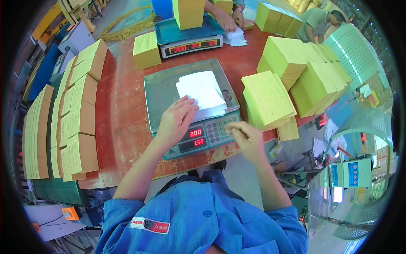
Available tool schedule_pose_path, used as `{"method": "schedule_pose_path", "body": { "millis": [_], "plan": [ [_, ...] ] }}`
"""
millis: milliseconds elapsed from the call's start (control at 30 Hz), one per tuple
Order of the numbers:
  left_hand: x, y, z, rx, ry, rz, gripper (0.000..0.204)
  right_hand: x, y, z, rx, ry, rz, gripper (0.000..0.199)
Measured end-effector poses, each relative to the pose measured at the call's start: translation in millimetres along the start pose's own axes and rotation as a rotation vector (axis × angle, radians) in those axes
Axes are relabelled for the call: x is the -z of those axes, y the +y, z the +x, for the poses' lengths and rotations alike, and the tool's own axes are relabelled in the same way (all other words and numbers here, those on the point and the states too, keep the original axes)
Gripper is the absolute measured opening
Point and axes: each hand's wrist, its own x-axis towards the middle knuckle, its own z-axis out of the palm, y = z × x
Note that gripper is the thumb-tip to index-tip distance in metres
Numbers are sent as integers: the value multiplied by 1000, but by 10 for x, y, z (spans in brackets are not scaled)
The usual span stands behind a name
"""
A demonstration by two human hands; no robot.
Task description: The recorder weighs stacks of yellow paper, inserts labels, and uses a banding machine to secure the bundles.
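Observation:
A small stack of white paper sheets (202, 91) lies, its edges uneven, on the metal pan (163, 91) of a digital weighing scale. My left hand (177, 118) rests at the stack's near left edge, fingers stretched out and touching the top sheet. Over the right side of the scale's keypad (218, 131), my right hand (248, 139) has its fingers curled in, with the forefinger nearest the keys. Nothing shows in it. Red digits glow on the scale's display (192, 137), beside my left wrist.
Yellow paper stacks (268, 99) stand close on the right. Rows of tan paper blocks (80, 114) line the left of the red table (120, 106). A second scale (190, 46) carries a yellow block; another person's hands (230, 21) handle white slips beside it.

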Motion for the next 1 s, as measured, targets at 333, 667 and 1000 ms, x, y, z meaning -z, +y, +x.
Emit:
{"method": "schedule_pose_path", "body": {
  "millis": [333, 667, 1000],
  "plan": [
    [32, 183, -229, -60, 317, -51, 9, -134, -13, 10, -520, -11, 701, 26],
    [-34, 332, -458, -364, 27, 15, 16, -328, 206, 184, -353, -61, 305, 16],
    [-46, 566, -234, 359, 213, -597, 25, -563, -233, 285, -29, 319, 88, 18]
  ]
}}
